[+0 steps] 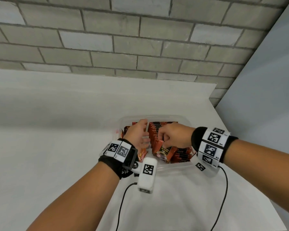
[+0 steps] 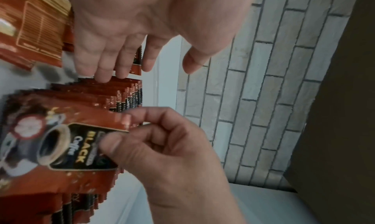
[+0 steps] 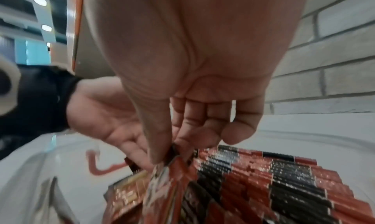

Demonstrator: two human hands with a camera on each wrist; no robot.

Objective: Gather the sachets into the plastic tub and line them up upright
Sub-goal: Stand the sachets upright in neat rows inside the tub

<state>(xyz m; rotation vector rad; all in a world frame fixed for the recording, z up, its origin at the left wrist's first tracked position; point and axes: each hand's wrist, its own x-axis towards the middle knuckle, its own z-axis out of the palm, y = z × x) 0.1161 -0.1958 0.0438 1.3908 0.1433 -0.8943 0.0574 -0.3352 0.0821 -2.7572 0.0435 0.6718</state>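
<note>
A clear plastic tub [image 1: 173, 165] sits on the white table and holds several red-brown coffee sachets. A row of upright sachets [image 1: 154, 130] runs along its middle; the same row [image 3: 284, 179] fills the right wrist view. My right hand [image 1: 170, 135] pinches the top edge of one sachet [image 1: 163, 152] marked "Black Coffee" [image 2: 67, 147] at the near end of the row. My left hand [image 1: 137, 135] is inside the tub with straight fingers [image 2: 105, 63] against the left side of the row. More sachets [image 2: 30, 31] lie loose on the left.
A grey brick wall [image 1: 123, 39] backs the table [image 1: 57, 122]. The table's right edge [image 1: 240, 142] runs close to the tub, with a pale panel beyond. Black cables [image 1: 122, 202] hang from both wrist cameras over the near table.
</note>
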